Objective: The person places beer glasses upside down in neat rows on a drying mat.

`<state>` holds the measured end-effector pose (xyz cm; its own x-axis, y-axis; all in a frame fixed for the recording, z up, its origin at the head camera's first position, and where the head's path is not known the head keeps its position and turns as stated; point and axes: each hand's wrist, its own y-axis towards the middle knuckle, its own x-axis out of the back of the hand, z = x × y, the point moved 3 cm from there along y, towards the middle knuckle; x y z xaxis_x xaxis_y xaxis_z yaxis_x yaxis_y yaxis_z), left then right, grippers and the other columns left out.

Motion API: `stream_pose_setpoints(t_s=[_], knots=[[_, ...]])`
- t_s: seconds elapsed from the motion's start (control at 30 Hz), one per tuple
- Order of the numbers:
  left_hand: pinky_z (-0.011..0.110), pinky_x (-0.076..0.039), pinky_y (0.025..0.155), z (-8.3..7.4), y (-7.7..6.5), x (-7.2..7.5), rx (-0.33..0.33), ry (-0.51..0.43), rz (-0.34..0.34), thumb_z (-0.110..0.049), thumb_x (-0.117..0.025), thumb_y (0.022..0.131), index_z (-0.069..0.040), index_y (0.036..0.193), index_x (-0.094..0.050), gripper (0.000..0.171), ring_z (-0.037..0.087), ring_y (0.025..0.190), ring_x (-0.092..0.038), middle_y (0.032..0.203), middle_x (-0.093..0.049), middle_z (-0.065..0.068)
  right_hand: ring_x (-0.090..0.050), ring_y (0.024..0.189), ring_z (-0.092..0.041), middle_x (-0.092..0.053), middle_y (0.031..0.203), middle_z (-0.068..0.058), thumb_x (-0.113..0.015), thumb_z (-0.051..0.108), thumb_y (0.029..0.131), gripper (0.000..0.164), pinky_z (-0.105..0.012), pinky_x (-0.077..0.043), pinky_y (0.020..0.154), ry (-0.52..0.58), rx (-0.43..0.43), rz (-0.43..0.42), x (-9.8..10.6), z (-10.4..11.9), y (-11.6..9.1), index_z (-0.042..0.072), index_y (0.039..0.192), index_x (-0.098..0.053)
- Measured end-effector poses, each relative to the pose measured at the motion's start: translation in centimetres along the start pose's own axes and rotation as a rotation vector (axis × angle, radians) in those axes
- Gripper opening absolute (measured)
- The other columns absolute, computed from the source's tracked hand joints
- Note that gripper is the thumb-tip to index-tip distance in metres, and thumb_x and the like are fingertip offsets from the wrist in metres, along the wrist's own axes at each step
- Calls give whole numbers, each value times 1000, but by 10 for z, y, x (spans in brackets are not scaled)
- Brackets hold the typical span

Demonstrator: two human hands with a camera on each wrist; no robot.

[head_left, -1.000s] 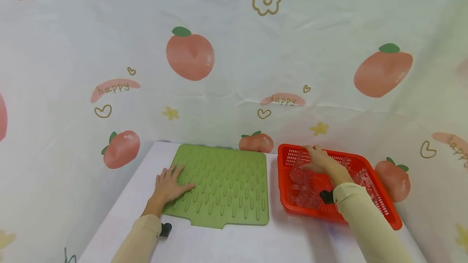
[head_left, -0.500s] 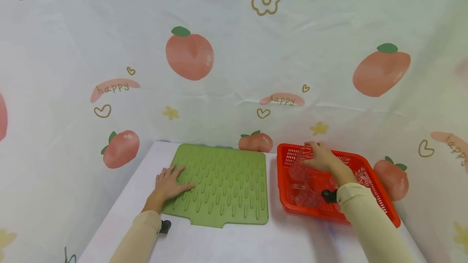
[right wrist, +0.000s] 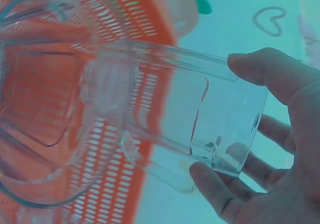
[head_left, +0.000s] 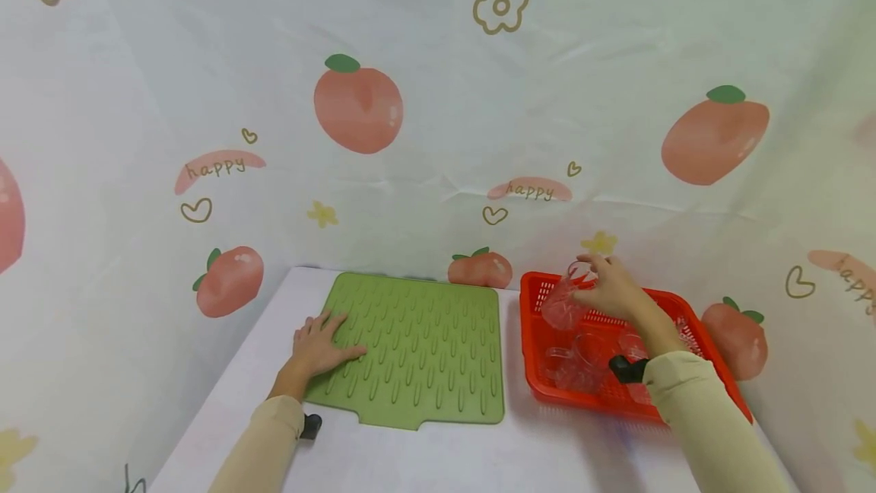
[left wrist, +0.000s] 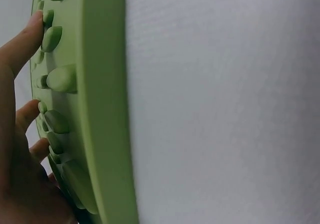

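My right hand (head_left: 611, 289) grips a clear mug (head_left: 565, 304) at the back left of the red basket (head_left: 525, 341), tilted and raised partly above the rim. In the right wrist view the thumb and fingers (right wrist: 250, 68) pinch its squarish base end, and the mug's clear wall (right wrist: 230, 104) lets the basket show through. My left hand (head_left: 320, 348) rests with spread fingers on the left side of a green ridged mat (head_left: 424, 348). In the left wrist view, its fingertips (left wrist: 35, 27) touch the mat's raised bumps.
Several more clear glass pieces lie in the basket, among them a mug with a handle (head_left: 578, 367) near the front left. A white-covered table (head_left: 479, 455) bears mat and basket. Behind and beside it hangs a curtain (head_left: 438, 97) printed with peaches.
My right hand has closed round the mug and lifted it up out of the basket's back left, tilting it. The left hand stays put on the mat.
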<state>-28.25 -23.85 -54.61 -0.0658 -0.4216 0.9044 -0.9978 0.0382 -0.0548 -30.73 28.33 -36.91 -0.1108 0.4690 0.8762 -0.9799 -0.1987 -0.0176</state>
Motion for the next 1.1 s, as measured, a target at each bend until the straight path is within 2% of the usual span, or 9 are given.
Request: stream_pose_setpoints(t_s=[0.37, 0.5, 0.7, 0.83, 0.93, 1.1], knots=[[79, -14, 117, -5, -3, 4, 5, -11, 18, -66, -70, 84, -10, 157, -38, 97, 64, 149, -14, 165, -23, 30, -53, 122, -52, -39, 141, -32, -74, 30, 91, 76, -61, -55, 95, 70, 50, -47, 22, 20, -11, 6, 152, -37], [79, -14, 116, -6, -3, 5, 4, -12, 17, -67, -70, 84, -10, 157, -38, 98, 64, 149, -14, 165, -23, 30, -52, 123, -52, -38, 143, -33, -72, 24, 91, 72, -63, -51, 98, 122, 82, -47, 26, 24, -14, 3, 150, -37], [78, -12, 118, -3, -1, 4, 9, -2, 22, -69, -67, 85, -12, 158, -36, 98, 63, 150, -11, 166, -20, 29, -51, 123, -48, -40, 141, -29, -73, 17, 90, 68, -59, -53, 98, 179, 119, -59, 27, 29, -16, 0, 146, -38], [79, -12, 117, -3, -1, 4, 6, -4, 20, -68, -68, 84, -11, 158, -36, 98, 64, 150, -11, 166, -20, 30, -52, 121, -45, -41, 138, -26, -76, 18, 89, 70, -55, -54, 96, 201, 140, -74, 25, 32, -16, 2, 146, -38], [80, -12, 116, -3, -1, 4, -1, -6, 11, -68, -69, 84, -10, 158, -37, 99, 65, 149, -12, 165, -21, 30, -53, 119, -45, -42, 135, -24, -79, 18, 87, 75, -53, -56, 94, 218, 166, -77, 23, 36, -16, 8, 149, -38], [80, -13, 115, -2, -1, 3, -12, -13, -3, -68, -69, 83, -9, 157, -38, 100, 65, 149, -12, 165, -22, 31, -58, 122, -46, -47, 136, -23, -78, 17, 88, 71, -57, -57, 94, 241, 200, -73, 18, 42, -16, 15, 150, -43]])
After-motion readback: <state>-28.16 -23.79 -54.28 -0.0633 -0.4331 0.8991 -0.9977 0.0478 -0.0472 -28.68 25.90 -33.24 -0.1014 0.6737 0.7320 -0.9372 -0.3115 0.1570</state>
